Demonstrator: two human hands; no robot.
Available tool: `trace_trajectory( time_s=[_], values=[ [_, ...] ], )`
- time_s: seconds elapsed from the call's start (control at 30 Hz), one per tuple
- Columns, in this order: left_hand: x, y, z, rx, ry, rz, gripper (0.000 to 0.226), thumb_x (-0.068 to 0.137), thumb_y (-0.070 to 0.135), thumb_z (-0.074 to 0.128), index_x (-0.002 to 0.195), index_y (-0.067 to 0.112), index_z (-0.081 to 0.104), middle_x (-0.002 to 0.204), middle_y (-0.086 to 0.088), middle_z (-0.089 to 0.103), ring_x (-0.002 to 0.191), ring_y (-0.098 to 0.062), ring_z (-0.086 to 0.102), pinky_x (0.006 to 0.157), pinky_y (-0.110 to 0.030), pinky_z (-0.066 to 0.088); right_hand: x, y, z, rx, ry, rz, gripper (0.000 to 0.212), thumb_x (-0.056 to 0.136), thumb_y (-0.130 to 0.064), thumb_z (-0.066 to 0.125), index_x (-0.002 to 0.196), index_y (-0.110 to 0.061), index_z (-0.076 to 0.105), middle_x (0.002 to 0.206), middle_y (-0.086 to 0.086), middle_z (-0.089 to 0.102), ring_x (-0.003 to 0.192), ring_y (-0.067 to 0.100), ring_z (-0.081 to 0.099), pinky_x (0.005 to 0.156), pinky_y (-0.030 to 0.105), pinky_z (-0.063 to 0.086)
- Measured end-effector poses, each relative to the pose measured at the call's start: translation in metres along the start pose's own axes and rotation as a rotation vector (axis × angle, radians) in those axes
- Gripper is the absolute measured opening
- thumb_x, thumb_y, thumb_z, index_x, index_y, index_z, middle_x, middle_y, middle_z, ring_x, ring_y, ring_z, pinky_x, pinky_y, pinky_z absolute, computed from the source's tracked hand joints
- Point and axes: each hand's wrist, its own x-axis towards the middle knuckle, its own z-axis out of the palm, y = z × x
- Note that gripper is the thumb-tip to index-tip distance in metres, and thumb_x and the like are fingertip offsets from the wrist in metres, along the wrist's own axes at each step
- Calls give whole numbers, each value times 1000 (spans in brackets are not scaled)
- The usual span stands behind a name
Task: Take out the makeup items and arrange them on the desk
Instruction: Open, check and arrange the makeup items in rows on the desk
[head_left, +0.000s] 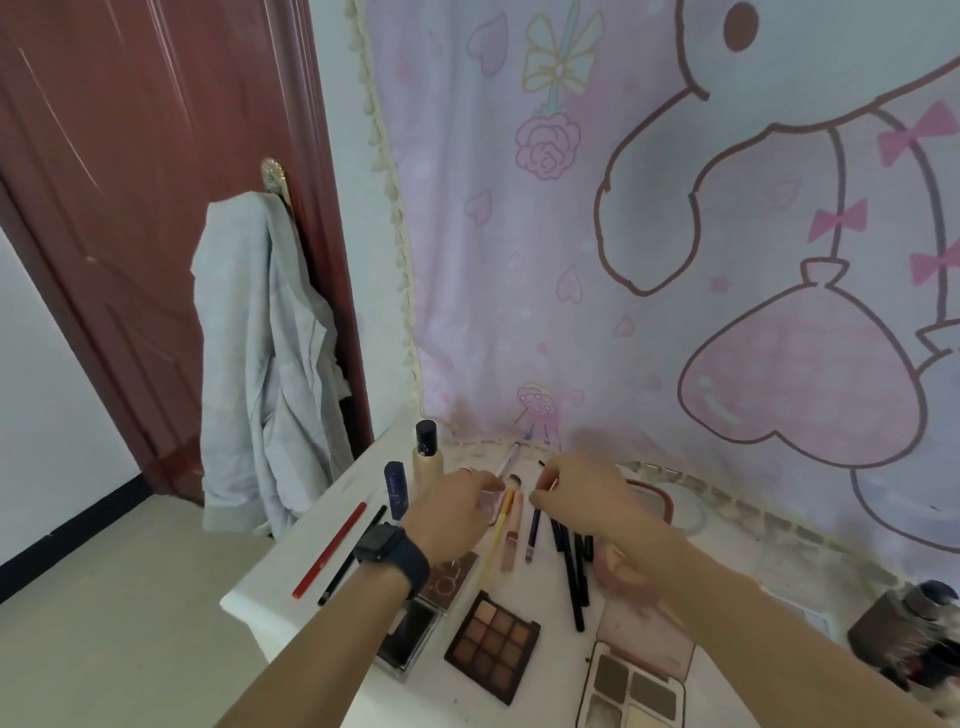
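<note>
On the white desk (291, 587) lie several makeup items. My left hand (457, 506), with a dark watch on the wrist, pinches a white-handled brush (508, 460) at its fingertips. Just right of it, my right hand (587, 501) pinches a thin dark stick (544, 470); motion blur hides what it is. Below the hands lie a yellow brush (494, 538), a pink brush (511, 543), a dark purple pen (532, 530) and several black pencils (574, 582). The pink makeup bag (657, 496) sits behind my right hand, mostly hidden.
A red pencil (332, 548) and a black pencil (350, 558) lie at the desk's left edge. A blue tube (396, 491) and a foundation bottle (427, 452) stand at the back left. A brown eyeshadow palette (493, 647), a black compact (410, 639) and an open palette (634, 691) lie in front.
</note>
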Motion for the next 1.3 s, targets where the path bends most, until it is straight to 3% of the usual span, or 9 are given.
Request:
trace_trajectory(
  time_s=[0.1,0.2,0.37,0.5,0.6,0.7,0.83,1.03,1.3],
  values=[
    [1,-5,3,107,-84,-8,57,91,-3,43,145,16,47,142,-7,52,128,-23,51,107,-34,42,8,-10,9,-39,-67,5,34,86,-40,60,76,-11,71,71,6,67,64,23,62,57,36,50],
    [7,-10,6,130,-151,-21,48,89,0,42,133,11,55,131,-11,56,119,-30,55,102,-42,47,14,-20,21,-111,-102,38,32,87,-42,53,64,-20,52,65,-1,50,61,18,50,55,28,41],
    [3,-6,5,128,-191,-8,31,93,3,39,113,2,63,113,-17,65,102,-33,61,86,-36,51,18,-28,28,-211,-99,91,23,88,-34,55,70,-20,49,70,-2,50,58,12,46,48,25,33],
    [1,-5,4,119,-186,5,27,93,3,39,108,1,62,110,-18,64,100,-34,61,81,-35,48,23,-25,33,-128,-66,108,24,90,-35,45,83,-17,60,81,3,62,67,17,56,52,27,39],
    [1,-7,2,89,-177,-15,31,89,0,40,111,3,62,115,-16,64,102,-32,60,78,-31,46,19,-20,24,37,57,142,36,94,-37,42,77,-13,63,74,4,63,66,18,57,60,30,47],
    [-3,-11,1,-41,-113,-16,45,94,3,41,134,13,58,136,-7,59,120,-24,58,99,-33,49,4,-20,1,260,287,151,57,103,-45,36,55,-17,47,51,-2,48,54,18,52,59,30,45],
    [-25,6,-6,-381,76,-6,36,99,23,57,135,24,57,127,5,65,112,-7,61,101,-29,50,-24,-19,-26,744,496,202,46,100,-45,50,69,-12,62,57,-1,60,53,16,59,60,31,43],
    [-85,58,-9,-796,201,94,45,83,32,81,122,38,60,104,13,73,94,1,68,74,-10,51,-109,-27,-44,1338,520,249,25,96,-26,63,77,-9,65,61,2,55,46,15,44,45,26,36],
    [-149,98,11,-767,338,172,13,89,22,75,100,26,80,88,17,75,82,1,69,75,-13,50,-222,-6,-16,1580,414,211,18,101,-21,58,93,-8,69,71,7,64,49,16,46,43,25,38]
  ],
)
